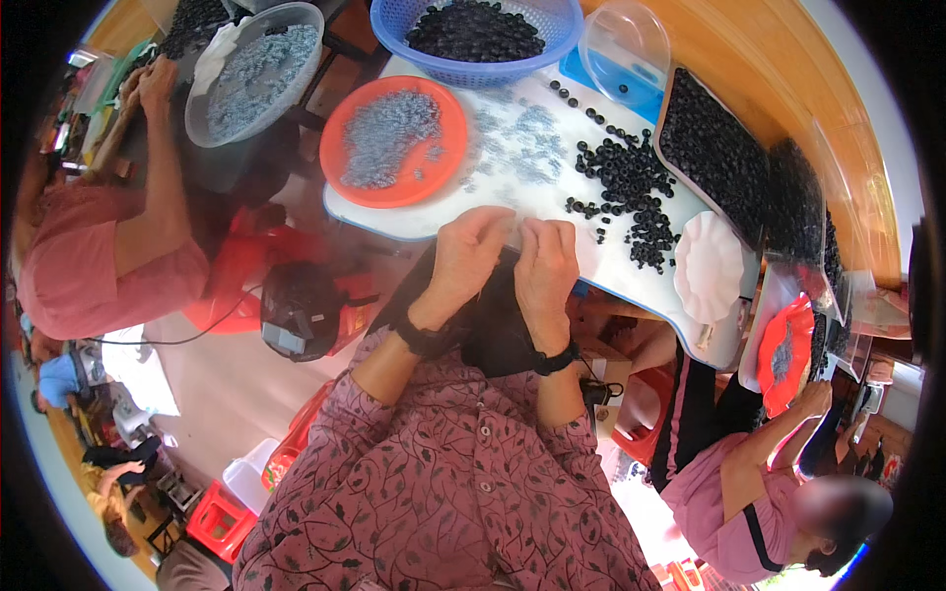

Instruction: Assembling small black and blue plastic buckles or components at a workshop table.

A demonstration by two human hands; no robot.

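Note:
My left hand (465,258) and my right hand (545,268) are close together at the near edge of the white table (394,219). Both have thumb and fingers pinched, and a small pale bit seems to show between the fingertips, too small to name. Beyond my left hand lies an orange-red plate (445,177) heaped with small grey-blue translucent pieces. More of these pieces (527,138) are spread on the tabletop. Small round black parts (631,182) lie loose beyond my right hand. A dark band is on each of my wrists.
A blue basket (557,44) of black parts stands at the back, beside a clear round tub (626,59). At right are a tray (662,148) full of black parts and a white scalloped dish (708,266). Co-workers sit left (108,246) and right (739,497).

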